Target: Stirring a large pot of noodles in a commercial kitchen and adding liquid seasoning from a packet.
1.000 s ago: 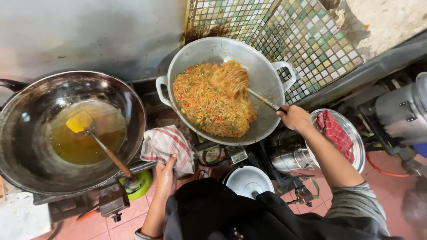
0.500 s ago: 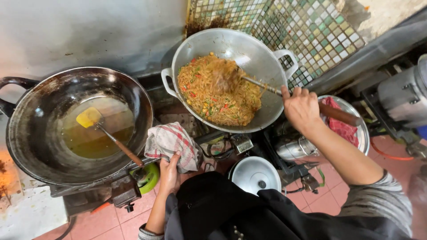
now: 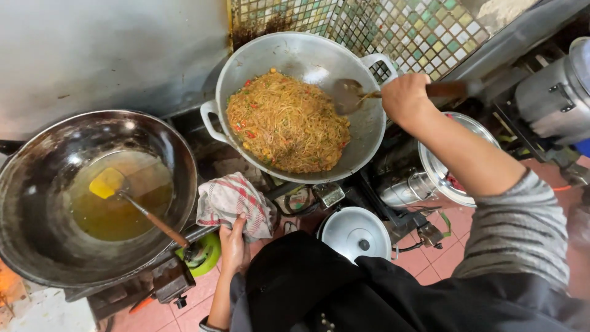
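A silver wok (image 3: 276, 52) holds fried noodles (image 3: 286, 123) flecked with red and green bits. My right hand (image 3: 404, 97) grips the wooden handle of a metal spatula (image 3: 349, 95), whose blade rests at the right edge of the noodles. My left hand (image 3: 233, 245) holds a red-and-white checked cloth (image 3: 230, 200) at the front of the stove, between the two woks.
A dark wok (image 3: 37, 233) of oil on the left holds a spatula with a yellow piece (image 3: 106, 182) on it. A steel bowl (image 3: 437, 172) sits at the right, a white pot lid (image 3: 355, 232) below, a green object (image 3: 206, 252) near the floor, mosaic tiles (image 3: 393, 24) behind.
My right hand has lifted up and drawn the spatula out of the noodle pile to its right edge. The left hand stays on the cloth.
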